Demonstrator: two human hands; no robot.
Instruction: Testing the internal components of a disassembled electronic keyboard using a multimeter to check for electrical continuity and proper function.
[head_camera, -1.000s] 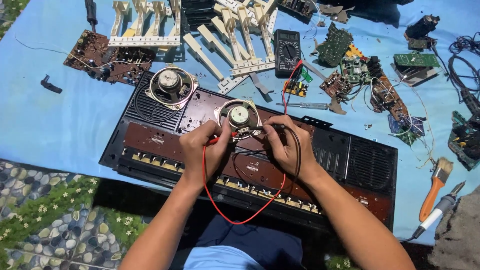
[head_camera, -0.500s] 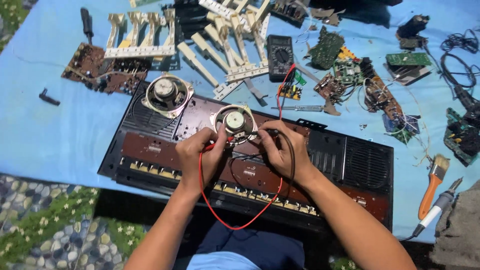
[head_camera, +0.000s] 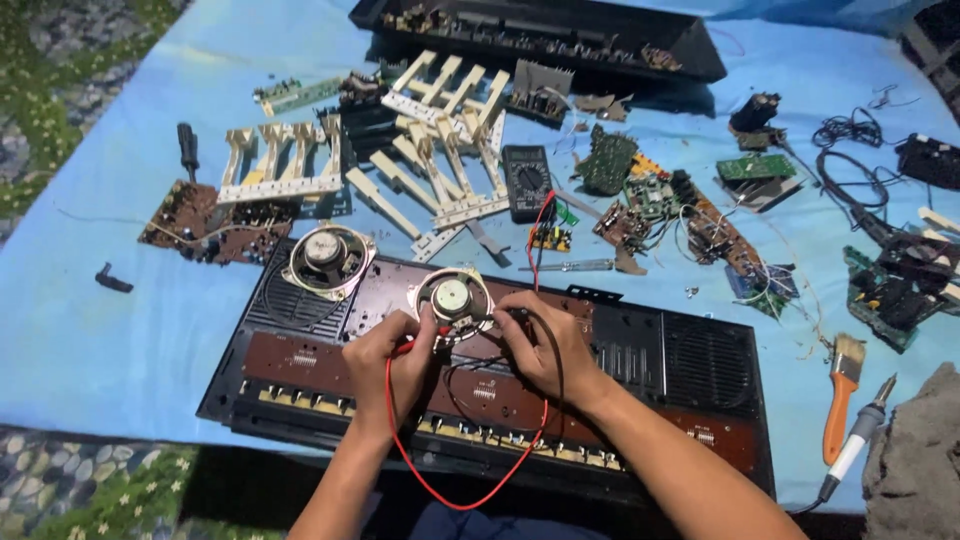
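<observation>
A count of the things on the blue cloth

Two hands are at work, the left hand (head_camera: 388, 362) and the right hand (head_camera: 545, 345). There are two round speakers, one speaker (head_camera: 453, 298) by the hands and another speaker (head_camera: 325, 252) to its left. I see one red wire (head_camera: 440, 488), one black meter (head_camera: 526, 182), one paint brush (head_camera: 842, 392), one soldering iron (head_camera: 862, 436), one black screwdriver (head_camera: 187, 148) and two long black cases, the near case (head_camera: 690, 360) and the far case (head_camera: 560, 35).

Left hand (head_camera: 385, 365), right hand (head_camera: 545, 345): bare, no gloves, rings or watch; forearms unsleeved; blue garment at lap.
</observation>
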